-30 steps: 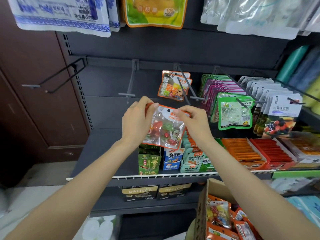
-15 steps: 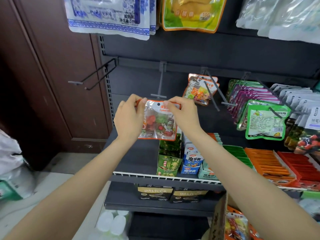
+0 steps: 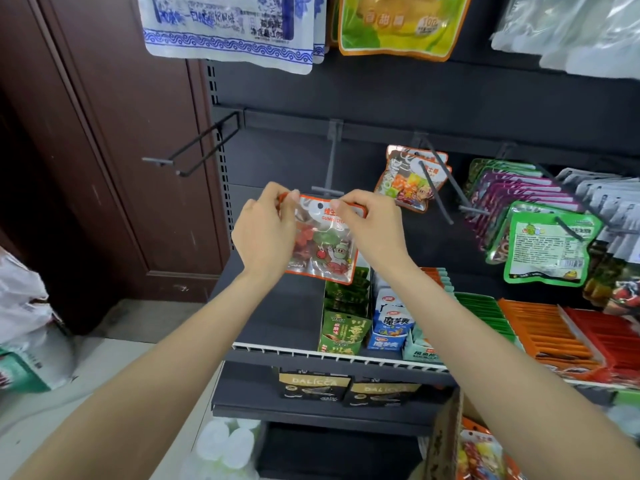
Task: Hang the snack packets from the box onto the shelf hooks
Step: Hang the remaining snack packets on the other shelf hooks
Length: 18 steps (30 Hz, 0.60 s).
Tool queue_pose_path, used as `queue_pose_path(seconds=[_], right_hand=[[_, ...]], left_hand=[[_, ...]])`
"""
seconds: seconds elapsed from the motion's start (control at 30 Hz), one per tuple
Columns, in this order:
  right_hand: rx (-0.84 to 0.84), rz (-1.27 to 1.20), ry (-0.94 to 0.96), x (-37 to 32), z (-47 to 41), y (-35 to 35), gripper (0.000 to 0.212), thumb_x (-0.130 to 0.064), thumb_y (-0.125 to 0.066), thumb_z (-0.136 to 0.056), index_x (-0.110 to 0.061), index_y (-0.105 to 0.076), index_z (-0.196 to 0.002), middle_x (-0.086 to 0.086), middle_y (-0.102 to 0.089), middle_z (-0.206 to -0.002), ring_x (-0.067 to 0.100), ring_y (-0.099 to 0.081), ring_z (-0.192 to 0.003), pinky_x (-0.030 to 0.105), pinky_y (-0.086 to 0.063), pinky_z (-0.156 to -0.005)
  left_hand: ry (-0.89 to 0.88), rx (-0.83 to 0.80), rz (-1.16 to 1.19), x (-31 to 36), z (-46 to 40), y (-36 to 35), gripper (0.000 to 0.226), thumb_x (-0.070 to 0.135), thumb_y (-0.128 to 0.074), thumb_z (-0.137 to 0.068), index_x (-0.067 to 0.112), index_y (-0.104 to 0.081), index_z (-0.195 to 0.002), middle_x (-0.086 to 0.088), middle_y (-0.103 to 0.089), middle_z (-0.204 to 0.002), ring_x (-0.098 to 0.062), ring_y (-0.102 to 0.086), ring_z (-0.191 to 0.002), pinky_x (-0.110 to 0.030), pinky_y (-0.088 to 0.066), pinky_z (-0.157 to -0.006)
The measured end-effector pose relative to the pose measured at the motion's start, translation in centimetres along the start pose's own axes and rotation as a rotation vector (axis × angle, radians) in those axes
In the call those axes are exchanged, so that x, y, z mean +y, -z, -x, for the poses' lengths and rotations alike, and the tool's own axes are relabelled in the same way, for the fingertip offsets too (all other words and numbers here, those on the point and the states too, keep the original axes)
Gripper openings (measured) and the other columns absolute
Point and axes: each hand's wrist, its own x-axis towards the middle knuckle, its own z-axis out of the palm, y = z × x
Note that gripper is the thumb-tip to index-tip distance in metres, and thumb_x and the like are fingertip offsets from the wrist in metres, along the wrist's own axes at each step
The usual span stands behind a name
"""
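A clear, orange-edged gummy packet (image 3: 323, 242) is held up in front of the dark shelf back. My left hand (image 3: 265, 230) pinches its top left corner and my right hand (image 3: 370, 226) pinches its top right corner. The packet's top edge sits just below the tip of a bare grey hook (image 3: 328, 188). A similar packet (image 3: 410, 178) hangs on the hook to the right. The cardboard box (image 3: 446, 441) with more orange packets (image 3: 481, 455) shows at the bottom right, partly behind my right forearm.
A bare double-wire hook (image 3: 194, 150) sticks out at the left. Purple, green and white packets (image 3: 540, 237) crowd the hooks at right. Small snack boxes (image 3: 346, 327) stand on the shelf below. Large bags (image 3: 228, 26) hang overhead. A brown door (image 3: 114, 150) is on the left.
Both hands have lifted the gummy packet up toward the tip of the bare middle hook. My view has shifted left, so the shelf items now sit further right.
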Motion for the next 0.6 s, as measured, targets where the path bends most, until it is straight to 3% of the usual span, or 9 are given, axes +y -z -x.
queue_pose_path(seconds=[0.23, 0.33, 0.47, 0.6], right_hand=[[0.011, 0.04, 0.012, 0.9, -0.3, 0.2, 0.014, -0.018, -0.06, -0.089, -0.014, -0.072, -0.084, -0.023, -0.059, -0.071, -0.008, -0.057, -0.071, 0.004, -0.04, -0.063], [0.02, 0.061, 0.022, 1.4, -1.3, 0.0, 0.011, -0.017, -0.06, -0.089, -0.016, -0.071, -0.086, -0.022, -0.059, -0.073, -0.01, -0.055, -0.07, 0.004, -0.038, -0.063], [0.083, 0.132, 0.061, 2.8, -4.1, -0.6, 0.016, -0.007, -0.056, -0.089, -0.017, -0.066, -0.098, -0.011, -0.065, -0.092, 0.001, -0.057, -0.084, 0.014, -0.044, -0.071], [0.163, 0.242, 0.079, 4.5, -8.3, -1.7, 0.024, 0.002, -0.055, -0.086, -0.015, -0.065, -0.099, 0.0, -0.066, -0.099, 0.013, -0.06, -0.092, 0.02, -0.042, -0.071]], left_hand=[[-0.076, -0.024, 0.012, -0.5, -0.3, -0.4, 0.03, 0.041, -0.044, -0.097, 0.016, -0.059, -0.095, 0.005, -0.055, -0.068, -0.015, -0.043, -0.07, -0.029, -0.024, -0.058], [-0.066, -0.096, 0.123, -0.9, -1.5, -0.9, 0.024, 0.036, -0.049, -0.096, 0.016, -0.06, -0.091, 0.009, -0.056, -0.07, -0.016, -0.051, -0.067, -0.029, -0.031, -0.058], [-0.069, -0.212, 0.203, -1.5, -5.4, -3.2, 0.011, 0.023, -0.054, -0.094, 0.018, -0.062, -0.09, 0.008, -0.06, -0.075, -0.02, -0.061, -0.077, -0.036, -0.049, -0.07], [0.02, -0.286, 0.161, -0.8, -10.4, -6.5, 0.009, 0.013, -0.054, -0.091, 0.018, -0.062, -0.089, -0.004, -0.067, -0.086, -0.027, -0.063, -0.084, -0.036, -0.051, -0.073]])
